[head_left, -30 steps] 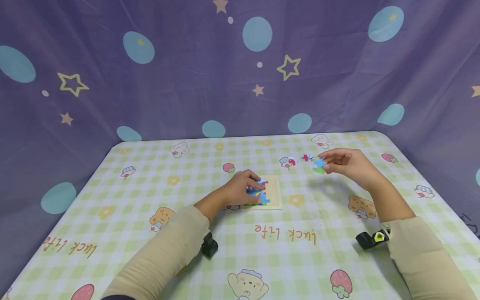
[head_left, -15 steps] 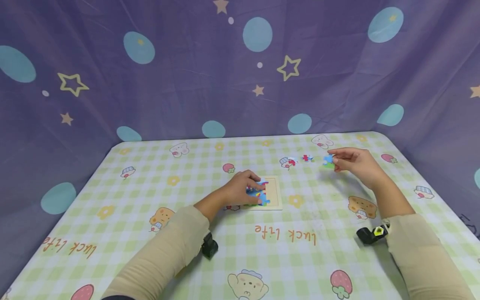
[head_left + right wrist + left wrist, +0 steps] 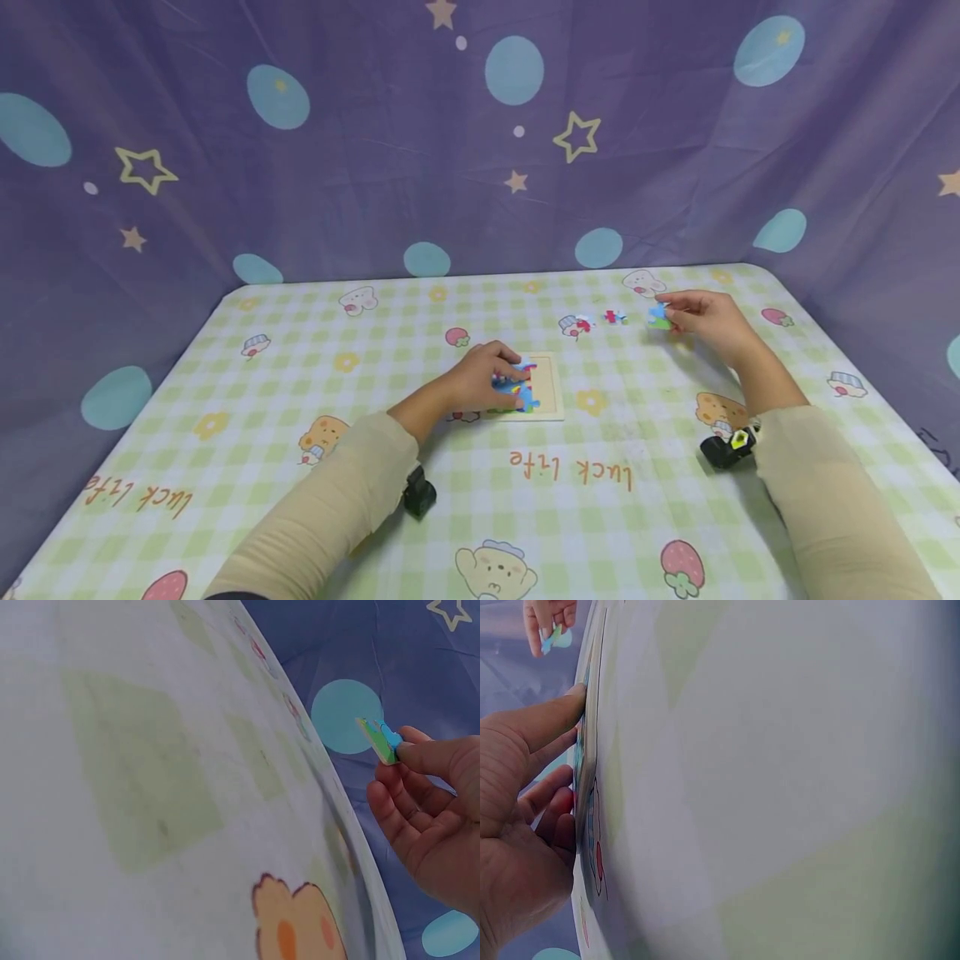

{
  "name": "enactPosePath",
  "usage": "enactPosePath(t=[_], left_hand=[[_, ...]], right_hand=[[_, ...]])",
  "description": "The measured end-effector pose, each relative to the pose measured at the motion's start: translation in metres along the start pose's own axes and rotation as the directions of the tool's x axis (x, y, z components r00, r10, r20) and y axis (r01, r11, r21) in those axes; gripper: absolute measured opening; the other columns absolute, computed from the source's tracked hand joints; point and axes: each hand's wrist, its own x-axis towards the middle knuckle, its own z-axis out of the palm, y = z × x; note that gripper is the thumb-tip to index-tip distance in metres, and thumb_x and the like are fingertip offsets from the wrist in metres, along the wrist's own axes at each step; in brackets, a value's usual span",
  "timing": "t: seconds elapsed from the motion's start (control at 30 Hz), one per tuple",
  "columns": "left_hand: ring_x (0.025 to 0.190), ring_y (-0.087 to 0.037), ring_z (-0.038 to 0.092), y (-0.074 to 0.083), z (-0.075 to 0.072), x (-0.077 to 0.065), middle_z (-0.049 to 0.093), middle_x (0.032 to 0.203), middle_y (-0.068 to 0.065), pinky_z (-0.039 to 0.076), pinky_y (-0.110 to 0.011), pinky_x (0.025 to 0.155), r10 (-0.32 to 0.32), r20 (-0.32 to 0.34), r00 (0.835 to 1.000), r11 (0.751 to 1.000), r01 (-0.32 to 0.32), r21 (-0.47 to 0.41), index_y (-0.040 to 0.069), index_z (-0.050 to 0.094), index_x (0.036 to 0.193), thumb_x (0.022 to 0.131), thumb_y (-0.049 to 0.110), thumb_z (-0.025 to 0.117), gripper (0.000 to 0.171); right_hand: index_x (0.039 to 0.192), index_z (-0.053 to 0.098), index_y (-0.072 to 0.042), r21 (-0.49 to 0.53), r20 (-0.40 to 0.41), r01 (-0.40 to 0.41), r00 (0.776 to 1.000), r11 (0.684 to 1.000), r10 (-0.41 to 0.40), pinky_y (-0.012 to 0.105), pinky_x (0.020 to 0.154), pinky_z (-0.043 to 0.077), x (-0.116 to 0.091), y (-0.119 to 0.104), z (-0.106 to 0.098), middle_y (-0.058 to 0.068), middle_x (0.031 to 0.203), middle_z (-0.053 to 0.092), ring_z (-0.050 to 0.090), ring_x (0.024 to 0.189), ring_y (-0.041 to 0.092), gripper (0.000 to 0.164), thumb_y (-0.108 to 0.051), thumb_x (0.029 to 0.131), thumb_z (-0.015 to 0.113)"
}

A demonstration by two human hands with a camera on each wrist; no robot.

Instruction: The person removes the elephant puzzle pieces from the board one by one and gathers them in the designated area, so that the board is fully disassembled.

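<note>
My right hand [image 3: 712, 325] pinches a blue and green jigsaw puzzle piece [image 3: 659, 317] between thumb and fingers, raised over the tablecloth at the back right. In the right wrist view the puzzle piece [image 3: 381, 740] is tilted, its printed side partly showing. At the middle of the table, my left hand [image 3: 480, 379] rests on a pale wooden puzzle frame [image 3: 557, 387], its thumb and fingers spread over colourful fitted pieces [image 3: 528, 400]. The hand hides the frame's left part. A bare strip of the frame's bed shows on the right. The left wrist view shows the frame [image 3: 590, 742] edge-on under my fingertips.
Two loose red and blue puzzle pieces [image 3: 615, 317] lie on the checked tablecloth [image 3: 420, 517] to the left of my right hand. A purple curtain [image 3: 375, 167] hangs behind the table. Each wrist bears a black camera [image 3: 420, 492].
My right hand has moved right and slightly toward the back with the puzzle piece, which has turned a little. My left hand has stayed on the puzzle frame.
</note>
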Motion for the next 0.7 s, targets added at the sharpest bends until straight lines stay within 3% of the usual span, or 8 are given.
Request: enactPosePath(t=[0.33, 0.7], left_hand=[[0.127, -0.024, 0.042, 0.0, 0.0, 0.001, 0.05, 0.134, 0.0, 0.039, -0.038, 0.104, -0.002, 0.0, 1.0, 1.0, 0.002, 0.006, 0.014, 0.07, 0.122, 0.082, 0.024, 0.081, 0.043], [0.127, -0.025, 0.041, 0.0, 0.0, 0.0, 0.05, 0.134, -0.001, 0.038, -0.039, 0.105, 0.008, 0.005, 1.0, 1.0, -0.008, 0.012, 0.014, 0.07, 0.123, 0.082, 0.024, 0.081, 0.044]], right_hand=[[0.125, 0.064, 0.0, -0.077, -0.019, -0.058, 0.998, 0.995, 0.057, 0.022, 0.066, 0.051, 0.022, 0.007, 0.008, 0.004, 0.096, 0.072, 0.065, 0.075, 0.011, 0.036, -0.022, 0.097, 0.064], [0.117, 0.067, 0.004, -0.064, -0.069, -0.115, 0.991, 0.991, 0.111, 0.021, 0.062, 0.052, 0.036, 0.015, 0.015, 0.01, 0.098, 0.072, 0.064, 0.069, 0.008, 0.03, -0.016, 0.096, 0.064]])
